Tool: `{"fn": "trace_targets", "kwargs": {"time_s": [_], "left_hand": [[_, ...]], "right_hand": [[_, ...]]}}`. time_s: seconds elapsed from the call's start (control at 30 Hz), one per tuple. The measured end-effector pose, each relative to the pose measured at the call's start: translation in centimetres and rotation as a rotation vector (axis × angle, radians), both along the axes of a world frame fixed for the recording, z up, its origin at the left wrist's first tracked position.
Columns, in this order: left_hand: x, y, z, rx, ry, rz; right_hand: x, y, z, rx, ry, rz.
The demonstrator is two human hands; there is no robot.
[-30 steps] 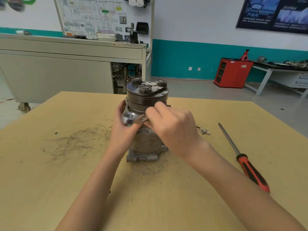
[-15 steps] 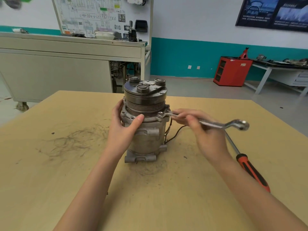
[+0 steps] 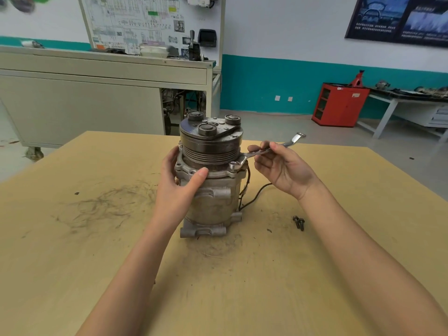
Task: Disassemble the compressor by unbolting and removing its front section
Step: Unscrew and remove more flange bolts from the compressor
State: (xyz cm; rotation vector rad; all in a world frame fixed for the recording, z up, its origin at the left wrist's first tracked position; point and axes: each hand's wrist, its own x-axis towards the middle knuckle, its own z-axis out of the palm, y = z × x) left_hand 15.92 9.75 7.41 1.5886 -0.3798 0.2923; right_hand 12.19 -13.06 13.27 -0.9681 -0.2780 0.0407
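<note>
The grey compressor (image 3: 213,200) stands upright on the yellow table (image 3: 97,251), its dark pulley and clutch plate (image 3: 211,139) on top. My left hand (image 3: 179,187) grips the housing from the left, thumb lying across the front flange. My right hand (image 3: 278,166) pinches the shank of a silver ring wrench (image 3: 266,151) between thumb and fingers. The wrench's ring end sits on a bolt at the flange's right front corner (image 3: 234,166); its other end points up and to the right.
Two loose dark bolts (image 3: 298,222) lie on the table right of the compressor. A black wire (image 3: 254,195) trails from the housing's right side. Beyond the table stand a grey workbench (image 3: 97,93), a red cabinet (image 3: 339,105) and a side table (image 3: 400,103).
The wrench swung from the compressor's front round to its right side, and its ring end now sits on the right front flange bolt. The camera shifted, hiding the screwdriver and showing two loose bolts.
</note>
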Motion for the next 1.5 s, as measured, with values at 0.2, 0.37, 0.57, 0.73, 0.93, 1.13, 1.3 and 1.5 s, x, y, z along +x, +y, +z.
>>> {"fn": "trace_targets", "kwargs": {"time_s": [0.2,0.37,0.57,0.73,0.93,1.13,1.3,1.5], "left_hand": [[-0.2,0.1,0.3,0.000,-0.017,-0.030],[-0.7,0.6,0.3,-0.012,-0.010,-0.092],[-0.8,0.7,-0.1,0.029,-0.037,-0.079],[-1.1,0.5,0.1,-0.035,-0.034,-0.124],[-0.8,0.6,-0.5,-0.111,-0.065,-0.151],[-0.6,0.8,-0.5,-0.041,-0.065,-0.107],[-0.7,0.8,-0.5,-0.034,-0.061,-0.107],[-0.9,1.2,-0.5,-0.050,-0.079,-0.152]], "right_hand": [[-2.5,2.0,2.4,-0.228,-0.143,-0.593],[-5.4,5.6,4.3,-0.961,-0.730,-1.036],[-5.9,9.4,3.3,-1.758,-1.233,-1.308],[-5.9,11.9,2.1,-1.868,-1.233,-1.454],[-5.7,12.6,0.7,-1.808,-1.233,-1.543],[-6.3,7.8,-0.6,-1.228,-1.115,-1.109],[-4.3,3.1,-0.4,-0.217,-0.181,-0.422],[0.3,1.3,0.6,-0.158,-0.027,-0.121]]}}
